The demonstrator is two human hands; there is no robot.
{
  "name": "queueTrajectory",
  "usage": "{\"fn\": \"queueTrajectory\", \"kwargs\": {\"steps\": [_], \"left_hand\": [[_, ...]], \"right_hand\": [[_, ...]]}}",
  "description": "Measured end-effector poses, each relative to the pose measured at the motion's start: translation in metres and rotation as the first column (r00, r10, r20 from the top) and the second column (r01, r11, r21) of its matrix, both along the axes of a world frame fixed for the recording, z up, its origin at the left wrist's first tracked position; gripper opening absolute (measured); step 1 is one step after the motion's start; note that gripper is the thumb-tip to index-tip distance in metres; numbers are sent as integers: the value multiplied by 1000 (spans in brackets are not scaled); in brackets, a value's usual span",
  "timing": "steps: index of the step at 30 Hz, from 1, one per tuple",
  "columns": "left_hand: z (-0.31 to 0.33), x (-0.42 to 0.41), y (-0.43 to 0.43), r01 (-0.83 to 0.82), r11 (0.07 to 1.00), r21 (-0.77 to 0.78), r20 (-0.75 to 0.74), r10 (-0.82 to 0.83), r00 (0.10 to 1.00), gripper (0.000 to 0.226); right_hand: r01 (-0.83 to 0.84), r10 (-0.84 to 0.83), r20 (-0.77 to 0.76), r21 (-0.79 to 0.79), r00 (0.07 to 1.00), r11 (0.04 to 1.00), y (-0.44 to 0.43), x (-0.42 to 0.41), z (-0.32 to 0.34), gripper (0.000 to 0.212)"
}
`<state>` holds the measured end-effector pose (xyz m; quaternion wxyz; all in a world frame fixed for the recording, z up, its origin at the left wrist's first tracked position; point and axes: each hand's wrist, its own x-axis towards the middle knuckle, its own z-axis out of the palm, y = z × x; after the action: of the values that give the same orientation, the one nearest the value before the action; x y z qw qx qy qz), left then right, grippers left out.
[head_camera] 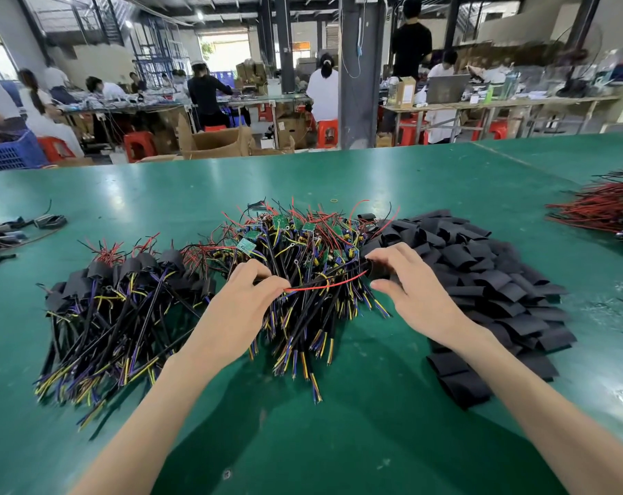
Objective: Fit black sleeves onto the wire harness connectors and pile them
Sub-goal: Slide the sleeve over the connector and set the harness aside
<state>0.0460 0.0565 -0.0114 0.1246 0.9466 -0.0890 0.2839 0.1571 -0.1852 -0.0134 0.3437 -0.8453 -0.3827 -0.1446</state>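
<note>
Pinching the thin red and black leads of one wire harness [324, 285] between thumb and fingertips, the left hand [238, 305] holds them above the tangled middle heap of unsleeved harnesses with small green circuit boards [303, 241]. The right hand [410, 291] curls thumb and fingers round a short flattened black sleeve [376, 271] at the leads' far end; whether they have entered it cannot be told. A flattened sleeve mouth could make the leads splay and miss. Loose wires from the heap beneath may snag and drag neighbours along. The sleeved pile [124, 280] lies left and the spare black sleeves [481, 280] right on the green table [338, 405].
</note>
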Motion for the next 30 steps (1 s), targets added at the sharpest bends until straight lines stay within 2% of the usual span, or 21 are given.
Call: {"fn": "queueTrajectory", "kwargs": {"steps": [6, 9, 12, 14, 16, 18, 22, 24, 27, 30], "left_hand": [[2, -2, -1, -15, 1000, 9, -1, 15, 1000, 16], [3, -3, -1, -32, 999, 31, 6, 32, 999, 16], [6, -3, -3, -31, 998, 60, 29, 29, 999, 17], [7, -3, -5, -22, 998, 66, 44, 19, 999, 20], [9, -3, -8, -5, 1000, -27, 27, 5, 1000, 24], [11, -3, -13, 43, 981, -189, 28, -38, 999, 26], [9, -2, -22, 115, 911, -395, 24, -115, 993, 32], [7, -2, -25, 88, 881, -465, -24, -112, 993, 32], [5, -2, -29, 52, 822, -567, -76, -115, 990, 21], [4, -1, -34, 41, 762, -647, -117, -152, 981, 15]], "right_hand": [[-31, 34, -27, 96, 999, 995, 1, -3, 2, 33], [-41, 39, 20, 122, 999, 992, 2, -6, 6, 34], [-29, 21, 216, 32, 976, 999, 2, -8, 7, 35], [28, 6, 397, -80, 918, 996, 4, -10, 6, 35], [137, -41, 538, -140, 842, 981, 7, -13, 4, 37], [225, -75, 631, -161, 772, 961, 12, -17, 1, 39], [346, -101, 709, -210, 698, 915, 19, -23, -2, 41], [379, -119, 719, -213, 685, 900, 20, -25, -1, 38], [400, -135, 704, -225, 698, 889, 22, -27, 1, 35], [348, -89, 675, -259, 732, 901, 24, -29, 1, 36]]}}
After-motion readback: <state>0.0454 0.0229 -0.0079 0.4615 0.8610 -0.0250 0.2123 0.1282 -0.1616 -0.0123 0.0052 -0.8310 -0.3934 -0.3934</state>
